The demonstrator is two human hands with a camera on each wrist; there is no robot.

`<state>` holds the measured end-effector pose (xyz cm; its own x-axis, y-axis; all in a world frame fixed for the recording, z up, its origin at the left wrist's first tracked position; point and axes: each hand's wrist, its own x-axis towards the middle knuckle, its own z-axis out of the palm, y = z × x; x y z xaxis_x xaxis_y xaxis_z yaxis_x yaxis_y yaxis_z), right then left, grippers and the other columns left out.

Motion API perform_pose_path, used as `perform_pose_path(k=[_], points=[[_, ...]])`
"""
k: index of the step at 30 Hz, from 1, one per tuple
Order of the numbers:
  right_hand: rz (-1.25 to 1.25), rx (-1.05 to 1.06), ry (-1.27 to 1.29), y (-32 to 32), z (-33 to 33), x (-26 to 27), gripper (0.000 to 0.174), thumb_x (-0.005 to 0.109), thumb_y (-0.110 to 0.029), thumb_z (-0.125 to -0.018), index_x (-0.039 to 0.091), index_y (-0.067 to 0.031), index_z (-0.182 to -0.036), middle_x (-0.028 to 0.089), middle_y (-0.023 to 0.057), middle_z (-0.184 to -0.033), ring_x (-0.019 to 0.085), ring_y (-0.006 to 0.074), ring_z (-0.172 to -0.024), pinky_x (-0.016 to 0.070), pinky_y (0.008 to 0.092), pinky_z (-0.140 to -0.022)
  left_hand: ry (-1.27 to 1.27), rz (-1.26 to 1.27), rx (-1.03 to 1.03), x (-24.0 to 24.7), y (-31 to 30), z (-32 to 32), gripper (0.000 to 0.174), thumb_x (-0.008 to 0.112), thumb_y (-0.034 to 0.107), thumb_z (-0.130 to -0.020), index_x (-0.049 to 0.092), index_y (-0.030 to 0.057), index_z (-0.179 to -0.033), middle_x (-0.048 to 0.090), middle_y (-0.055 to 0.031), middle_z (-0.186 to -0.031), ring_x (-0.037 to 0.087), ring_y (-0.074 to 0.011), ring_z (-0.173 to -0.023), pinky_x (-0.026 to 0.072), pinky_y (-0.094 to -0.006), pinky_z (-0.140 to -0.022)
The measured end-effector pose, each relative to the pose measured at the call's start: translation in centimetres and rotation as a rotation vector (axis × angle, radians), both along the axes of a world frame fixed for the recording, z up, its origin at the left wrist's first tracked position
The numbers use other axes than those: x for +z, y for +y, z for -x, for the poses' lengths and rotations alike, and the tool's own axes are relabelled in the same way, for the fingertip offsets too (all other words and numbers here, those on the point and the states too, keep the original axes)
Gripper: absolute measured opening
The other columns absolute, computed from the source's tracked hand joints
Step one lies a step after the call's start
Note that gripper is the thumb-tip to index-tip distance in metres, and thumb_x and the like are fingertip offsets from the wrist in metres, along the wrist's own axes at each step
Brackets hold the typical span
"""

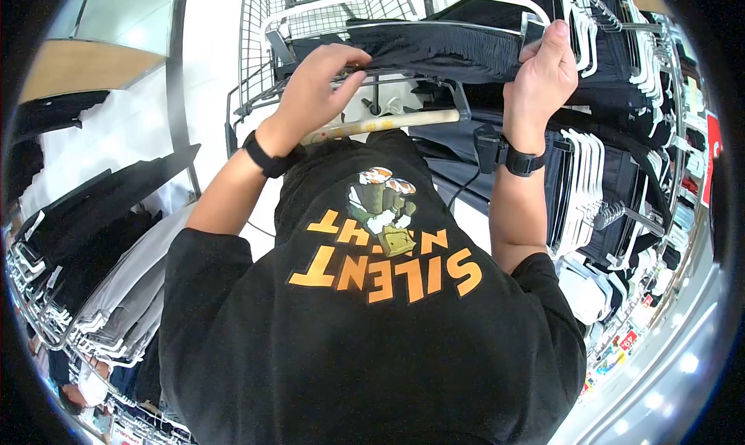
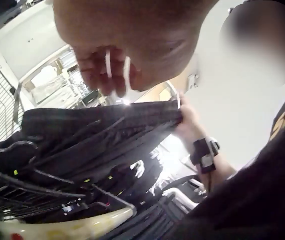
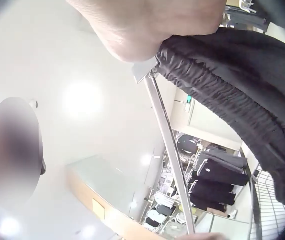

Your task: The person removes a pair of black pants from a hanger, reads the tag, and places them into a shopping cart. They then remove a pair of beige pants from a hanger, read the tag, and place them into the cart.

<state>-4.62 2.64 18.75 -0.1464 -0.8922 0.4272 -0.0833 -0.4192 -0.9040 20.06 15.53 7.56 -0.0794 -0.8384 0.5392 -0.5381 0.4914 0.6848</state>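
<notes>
Garment (image 1: 442,51), by one corner, in right grip (image 1: 542,82)

Left forearm (image 1: 223,200): slants up from the elbow toward 1 o'clock in the head view.
Left wrist (image 1: 275,136): in line with the forearm, just below the hand.
Left hand (image 1: 317,79): at 11 o'clock, back upward, fingers loosely bent toward 3 o'clock, thumb apart, aimed toward 2.
Right forearm (image 1: 514,212): nearly upright, toward 12 o'clock.
Right wrist (image 1: 527,135): directly above the forearm.
Right hand (image 1: 543,74): at 2 o'clock, fingers curled in a pinching grip, thumb tip toward 12.
</notes>
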Motion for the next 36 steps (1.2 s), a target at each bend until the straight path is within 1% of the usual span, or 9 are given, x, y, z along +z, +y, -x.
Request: perform_pose_path(k=[4,7,10,16,19,23,34,35,36], points=[[0.006,-0.041,-0.005,0.5,-0.3,1.5,0.052,0.063,-0.041,-0.105,0.059,-0.0052,-0.068,0.051,-0.0007,-0.057,0.042,0.0064,-0.053,0.0294,0.0250,-0.051,0.067,-0.322,0.215,-6.0,-2.7,-0.9,0.056,0.079,0.021,-0.088,0.056,0.0049,-0.136,0.063,-0.0155,-0.131,0.063,-0.0284,-0.115,0.0516,-0.0401,-0.097],[-0.021,-0.067,-0.005,1.1,-0.3,3.1,0.055,0.061,-0.043,-0.106,0.056,-0.0061,-0.066,0.050,-0.0012,-0.057,0.040,0.0067,-0.054,0.0286,0.0258,-0.052,0.480,-0.436,0.167,-8.7,-6.9,-1.8,0.097,0.084,0.036,-0.087,0.025,0.0123,-0.160,0.046,-0.0214,-0.152,0.051,-0.0347,-0.134,0.0451,-0.0394,-0.109],[-0.020,-0.118,0.004,1.7,-0.2,4.6,0.054,0.058,-0.044,-0.107,0.055,-0.0075,-0.067,0.048,-0.0029,-0.058,0.038,0.0066,-0.055,0.0274,0.0258,-0.053,0.530,-0.532,0.051,-6.6,-9.2,-1.7,0.100,0.085,0.036,-0.085,0.023,0.0156,-0.161,0.047,-0.0196,-0.151,0.047,-0.0324,-0.137,0.0437,-0.0372,-0.109],[-0.069,-0.121,-0.139,2.3,0.7,7.0,0.050,0.058,-0.042,-0.107,0.047,-0.0138,-0.068,0.041,-0.0046,-0.064,0.038,0.0081,-0.057,0.0322,0.0249,-0.054,0.469,-0.681,-0.209,-5.0,-10.9,-3.9,0.074,0.083,0.028,-0.087,0.050,0.0148,-0.152,0.060,-0.0107,-0.132,0.057,-0.0207,-0.118,0.0436,-0.0307,-0.106],[-0.099,-0.133,-0.207,1.5,1.6,6.6,0.048,0.058,-0.040,-0.108,0.047,-0.0149,-0.069,0.043,-0.0041,-0.065,0.041,0.0091,-0.058,0.0377,0.0255,-0.056,0.723,-0.935,-0.476,-6.5,-10.4,-3.9,0.067,0.081,0.023,-0.089,0.053,0.0019,-0.145,0.066,-0.0060,-0.120,0.061,-0.0156,-0.111,0.0452,-0.0284,-0.101],[-0.114,-0.047,-0.283,1.0,2.4,6.5,0.048,0.057,-0.039,-0.109,0.044,-0.0160,-0.069,0.043,-0.0039,-0.066,0.046,0.0109,-0.059,0.0454,0.0282,-0.061,0.483,-0.858,-0.382,-5.5,-8.4,-3.2,0.030,0.078,0.018,-0.091,0.060,0.0106,-0.114,0.066,0.0011,-0.106,0.060,-0.0089,-0.097,0.0484,-0.0262,-0.090],[-0.337,0.061,-0.500,-3.5,4.6,3.0,0.042,0.049,-0.038,-0.111,0.051,-0.0165,-0.075,0.052,-0.0032,-0.071,0.056,0.0137,-0.067,0.0541,0.0329,-0.070,1.123,-0.433,-0.191,6.7,0.4,-9.1,0.020,0.066,0.012,-0.102,0.058,0.0047,-0.119,0.071,-0.0046,-0.103,0.070,-0.0103,-0.092,0.0585,-0.0253,-0.081],[-0.380,0.150,-0.471,-4.8,6.1,1.2,0.047,0.043,-0.043,-0.111,0.059,-0.0046,-0.134,0.071,0.0117,-0.116,0.072,0.0270,-0.098,0.0597,0.0433,-0.088,1.162,-0.447,-0.179,7.1,0.9,-9.1,0.020,0.065,0.011,-0.103,0.059,0.0041,-0.121,0.071,-0.0048,-0.104,0.070,-0.0104,-0.093,0.0586,-0.0254,-0.081],[-0.418,0.203,-0.492,-5.0,6.0,0.6,0.044,0.043,-0.041,-0.112,0.061,-0.0054,-0.130,0.071,0.0113,-0.116,0.072,0.0264,-0.100,0.0600,0.0427,-0.088,1.204,-0.459,-0.166,7.4,1.4,-9.1,0.021,0.064,0.010,-0.103,0.059,0.0035,-0.122,0.072,-0.0050,-0.105,0.071,-0.0104,-0.094,0.0588,-0.0256,-0.082]])
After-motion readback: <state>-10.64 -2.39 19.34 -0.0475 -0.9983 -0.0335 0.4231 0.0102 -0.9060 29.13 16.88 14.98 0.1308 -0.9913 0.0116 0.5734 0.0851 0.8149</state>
